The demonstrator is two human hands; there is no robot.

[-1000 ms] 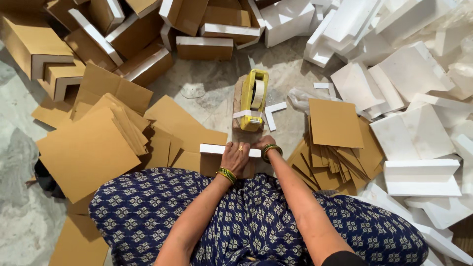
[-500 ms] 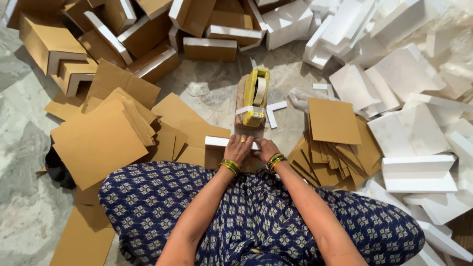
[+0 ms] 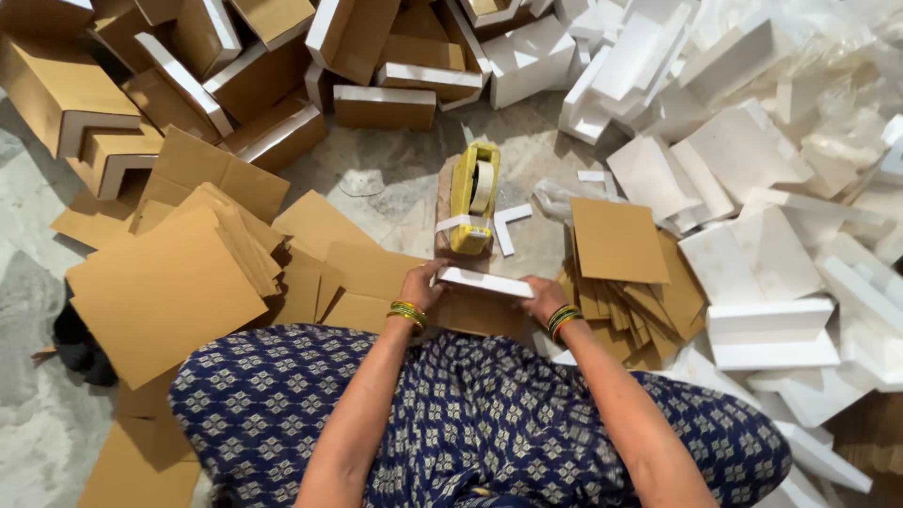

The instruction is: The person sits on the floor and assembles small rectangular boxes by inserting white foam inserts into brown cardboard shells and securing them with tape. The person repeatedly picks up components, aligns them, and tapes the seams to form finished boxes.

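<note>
White foam strip lies crosswise between left hand and right hand.

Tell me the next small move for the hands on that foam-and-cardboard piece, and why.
Probably reach the right hand forward to the yellow tape dispenser. Both hands, the left hand too, hold the white foam strip against the brown cardboard piece, seemingly lined up, and the dispenser sits just beyond it.

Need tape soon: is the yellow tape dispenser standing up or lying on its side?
Standing up. The tape dispenser rests on a brown block, its roll on edge, just beyond the white foam piece both hands hold.
</note>
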